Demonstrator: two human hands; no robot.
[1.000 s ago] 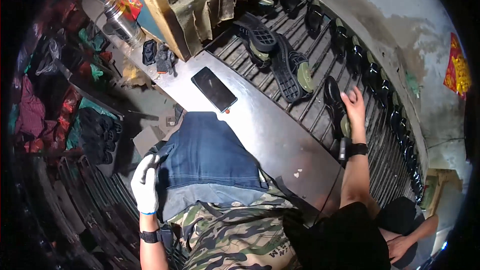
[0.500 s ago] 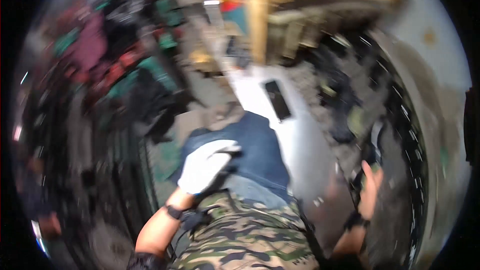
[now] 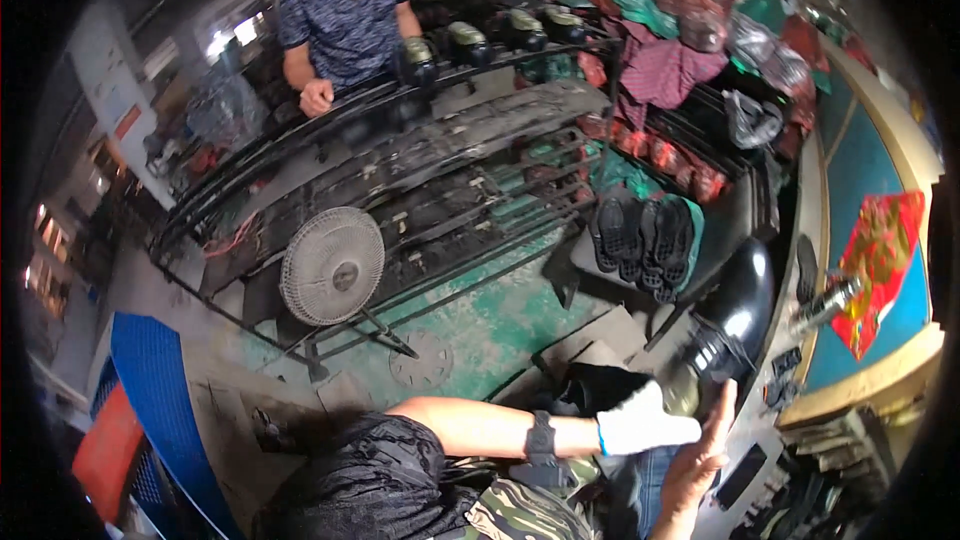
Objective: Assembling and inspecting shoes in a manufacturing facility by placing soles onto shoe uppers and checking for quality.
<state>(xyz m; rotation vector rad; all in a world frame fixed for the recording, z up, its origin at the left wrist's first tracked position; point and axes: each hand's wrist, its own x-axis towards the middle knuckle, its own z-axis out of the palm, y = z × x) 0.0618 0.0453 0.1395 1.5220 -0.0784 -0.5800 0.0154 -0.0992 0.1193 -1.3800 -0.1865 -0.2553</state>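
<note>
A glossy black shoe (image 3: 740,305) on an olive-coloured last (image 3: 681,390) is tilted up in front of me at the right, its rounded toe pointing away. My left hand (image 3: 648,422), in a white glove, presses against the last at the heel end with its fingers together. Bare and close beside the glove, my right hand (image 3: 700,455) has one finger stretched up along the shoe's heel end. The two hands overlap and partly hide their grip on the shoe.
Black soles (image 3: 645,240) lie on a stand beyond the shoe. A grey fan (image 3: 333,265) stands before a long dark rack (image 3: 400,200). Across it is another person (image 3: 345,25), near several shoes on lasts. A blue chair (image 3: 165,400) is at left, a phone (image 3: 742,475) at right.
My view has swung left, bringing the rack and the other person into sight. My right hand has come from the far right to the gloved left hand, and the black shoe is now between them.
</note>
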